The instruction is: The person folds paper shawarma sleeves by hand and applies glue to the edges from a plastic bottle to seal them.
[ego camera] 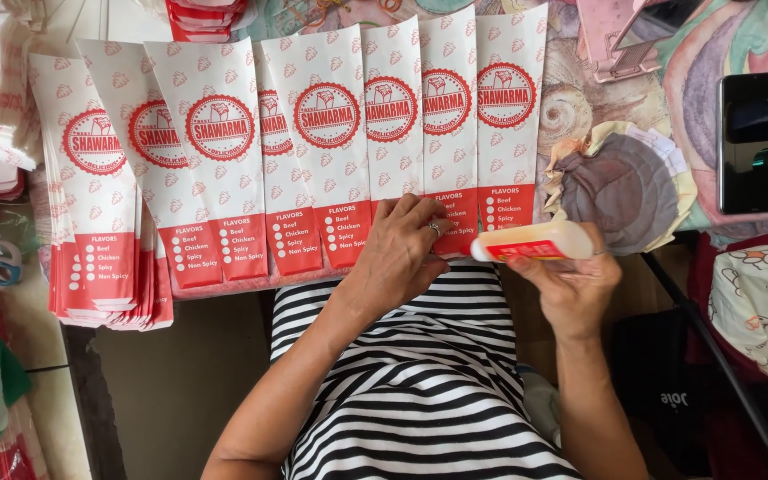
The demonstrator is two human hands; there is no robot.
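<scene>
My right hand (pixel 571 280) is closed around a small white plastic glue bottle with a red label (pixel 533 242), held on its side so the nozzle end points toward my other hand. The bottle sits across my fingers with the thumb over it, just off the table edge, and the tip is just beside the nearest paper.

My left hand (pixel 399 253) holds nothing; it lies flat, fingers spread, pressing down on the red lower ends of the long white-and-red printed paper sleeves (pixel 326 142). These are fanned out in an overlapping row away from that palm, each one set a little aside from its neighbour so a strip along one edge stays bare, which I judge is why they are staggered. My pressing hand seems there to stop them sliding.

Left of that hand, well apart, a thick stack of the same sleeves (pixel 104 267) hangs over the table edge. Beyond my right hand lies a round pad of layered grey and cream paper (pixel 620 187), and farther out a black phone (pixel 753 142) lies face up on the patterned cloth (pixel 704 53).
</scene>
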